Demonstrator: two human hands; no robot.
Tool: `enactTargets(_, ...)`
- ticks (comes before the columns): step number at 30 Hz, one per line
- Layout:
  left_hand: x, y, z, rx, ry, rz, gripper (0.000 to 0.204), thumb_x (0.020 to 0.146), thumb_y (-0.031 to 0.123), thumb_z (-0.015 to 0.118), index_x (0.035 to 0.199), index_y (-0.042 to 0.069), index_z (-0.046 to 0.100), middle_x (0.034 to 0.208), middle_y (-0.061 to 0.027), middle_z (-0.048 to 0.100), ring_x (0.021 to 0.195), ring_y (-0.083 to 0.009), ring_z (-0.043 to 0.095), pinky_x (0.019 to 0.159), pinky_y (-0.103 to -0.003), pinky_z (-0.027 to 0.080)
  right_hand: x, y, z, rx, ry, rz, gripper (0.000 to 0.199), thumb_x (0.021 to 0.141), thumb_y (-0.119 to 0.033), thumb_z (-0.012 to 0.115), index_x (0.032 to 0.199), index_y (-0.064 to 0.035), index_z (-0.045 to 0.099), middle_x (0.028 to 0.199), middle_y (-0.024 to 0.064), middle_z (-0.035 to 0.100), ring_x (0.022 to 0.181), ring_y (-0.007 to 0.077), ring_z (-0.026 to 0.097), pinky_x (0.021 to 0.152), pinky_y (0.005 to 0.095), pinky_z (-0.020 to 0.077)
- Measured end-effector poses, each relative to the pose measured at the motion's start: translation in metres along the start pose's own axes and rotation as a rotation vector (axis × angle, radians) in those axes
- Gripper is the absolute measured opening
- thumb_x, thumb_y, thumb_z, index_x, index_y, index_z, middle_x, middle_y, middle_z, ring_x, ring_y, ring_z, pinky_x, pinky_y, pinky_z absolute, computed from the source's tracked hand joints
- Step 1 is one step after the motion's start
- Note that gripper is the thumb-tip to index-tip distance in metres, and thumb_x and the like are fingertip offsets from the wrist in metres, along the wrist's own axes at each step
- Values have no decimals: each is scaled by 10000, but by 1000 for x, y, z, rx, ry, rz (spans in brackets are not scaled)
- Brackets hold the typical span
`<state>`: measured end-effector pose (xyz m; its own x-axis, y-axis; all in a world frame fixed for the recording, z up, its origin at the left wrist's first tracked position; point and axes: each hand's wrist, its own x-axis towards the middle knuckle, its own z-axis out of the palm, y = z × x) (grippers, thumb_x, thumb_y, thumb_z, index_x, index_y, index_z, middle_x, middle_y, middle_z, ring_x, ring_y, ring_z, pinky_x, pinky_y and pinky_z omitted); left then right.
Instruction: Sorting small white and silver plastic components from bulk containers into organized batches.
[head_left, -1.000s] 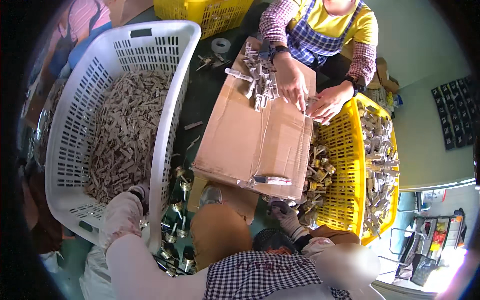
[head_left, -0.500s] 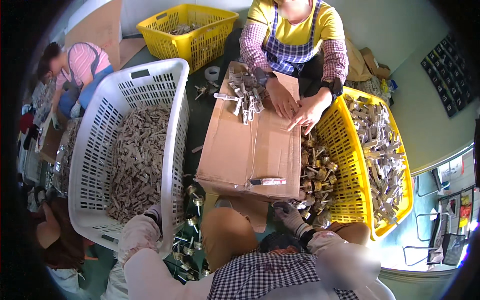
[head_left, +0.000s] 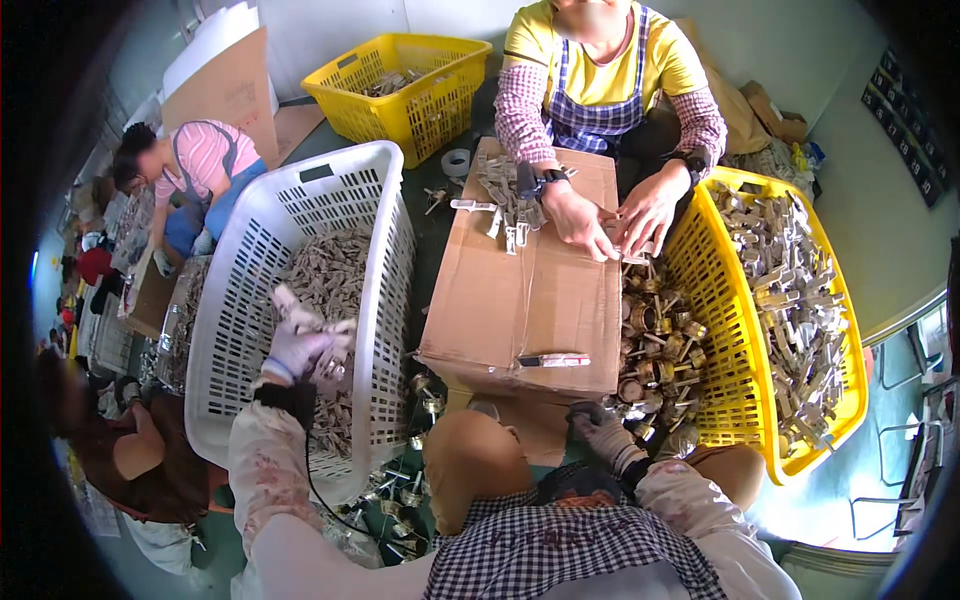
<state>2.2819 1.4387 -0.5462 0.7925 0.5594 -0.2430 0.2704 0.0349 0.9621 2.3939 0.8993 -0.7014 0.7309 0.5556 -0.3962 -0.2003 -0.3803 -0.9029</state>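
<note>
My left hand [head_left: 297, 345], in a pale glove, is raised over the white basket [head_left: 395, 290]. Its fingers are bent around small grey clip-like parts [head_left: 340, 345], like those heaped below it [head_left: 335, 265]. My right hand [head_left: 602, 434], in a grey glove, is low by the near edge of the cardboard box [head_left: 480, 320]. Its fingers are curled, and whatever they may hold is hidden. Brass-coloured round fittings with stems [head_left: 655, 375] are piled just right of it.
A co-worker's hands [head_left: 630, 220] handle a small part at the box's far right; grey clips [head_left: 510, 200] and a flat marker-like item [head_left: 553, 360] lie on the box. A yellow basket [head_left: 745, 370] of metal parts stands right, another yellow basket [head_left: 415, 120] behind. Another person [head_left: 205, 170] sits far left.
My left hand has risen from the basket's near end and moved farther in, now with grey parts in it. The co-worker's hands have shifted. My right hand stays near the box.
</note>
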Motion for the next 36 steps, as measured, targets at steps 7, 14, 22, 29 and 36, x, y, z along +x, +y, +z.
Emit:
enactTargets(7, 49, 88, 97, 96, -181, 90, 344, 699, -88, 691, 1003, -33, 541, 843, -112, 641, 727, -227, 665, 619, -325, 553, 4, 14, 2, 52, -16, -85, 228, 877, -116, 539, 1092, -38, 527, 1109, 82, 573, 1002, 190, 555, 895, 295, 458)
enactTargets(14, 107, 84, 222, 29, -456, 24, 245, 742, -25, 703, 915, -2, 532, 813, -133, 641, 727, -233, 666, 617, -342, 550, 2, 22, 0, 273, -70, -46, 243, 890, -104, 516, 1119, -24, 527, 1140, 77, 557, 1086, 198, 521, 931, 300, 445)
enactTargets(22, 200, 60, 282, 290, -453, -300, 136, 812, 202, 662, 847, 70, 659, 699, -43, 644, 490, -164, 544, 440, -303, 414, 6, 17, -2, 438, -134, -23, 281, 892, 3, 420, 1158, -15, 507, 1199, 104, 513, 1103, 180, 504, 967, 284, 439)
enactTargets(29, 248, 37, 262, 1056, -461, 148, 372, 887, 349, 555, 1114, 64, 626, 1003, -90, 668, 829, -208, 604, 755, -347, 471, 6, 17, 12, 299, -57, -73, 265, 905, -68, 470, 1160, -15, 513, 1116, 63, 556, 1046, 159, 538, 933, 264, 438)
enactTargets(36, 126, 56, 282, 541, 73, 624, 485, 758, 58, 606, 1234, 47, 512, 1098, -108, 587, 1037, -221, 549, 944, -331, 416, 1, 33, 11, 187, 109, -221, 296, 887, -135, 599, 1133, 12, 523, 897, 94, 641, 846, 122, 592, 782, 253, 472)
